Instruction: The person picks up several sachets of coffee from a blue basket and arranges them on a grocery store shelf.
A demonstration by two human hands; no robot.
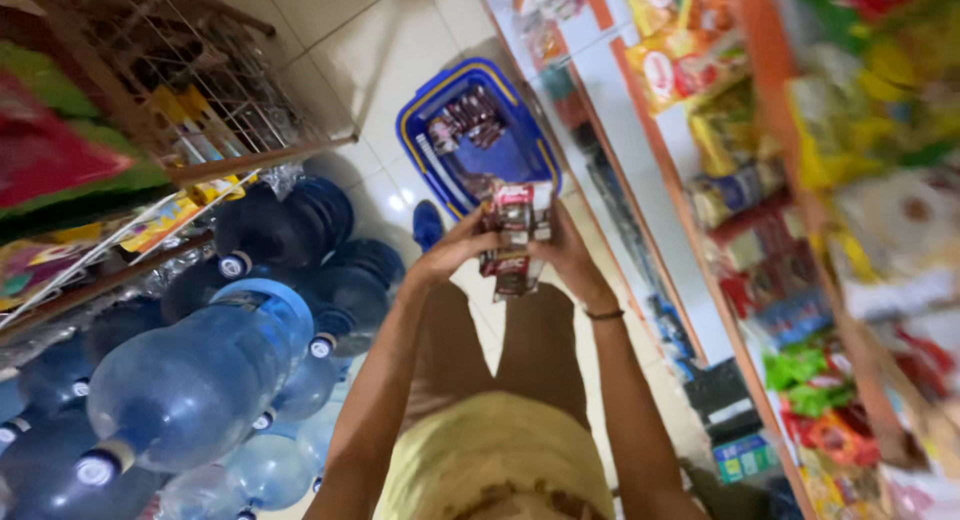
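Over a pale tiled floor (350, 50), between two rows of shop shelving: both hands raised in front of the body, closed on one stack of sachet strips (515, 242), red, white and dark brown.

Left hand (452, 250): fingers curled around the left edge of the stack, thumb on top, grip closed.
Right hand (568, 255): fingers wrapped around the right edge and the back of the stack, grip closed; dark band (603, 314) on the wrist.
Stack position: held in the air between the two hands, upright, lower end hanging free, just below the near rim of the basket as seen from the head camera.

Floor: large glossy light tiles with thin dark joints, faint reflections.
On the floor ahead: blue plastic basket (420, 130) with a yellow-edged rim, loaded with more dark brown packets (470, 120). Blue shoe (427, 223) just beside its near corner.
Left side: large blue water bottles (190, 380) lying stacked on their sides, caps facing outward; above them a wire rack (200, 70) on a wooden frame, with coloured packets.
Right side: white shelving with orange edges (700, 280), packed with yellow, red and green packaged goods, blurred.
Bottom of view: yellow shirt (500, 460) and brown trousers (540, 350).
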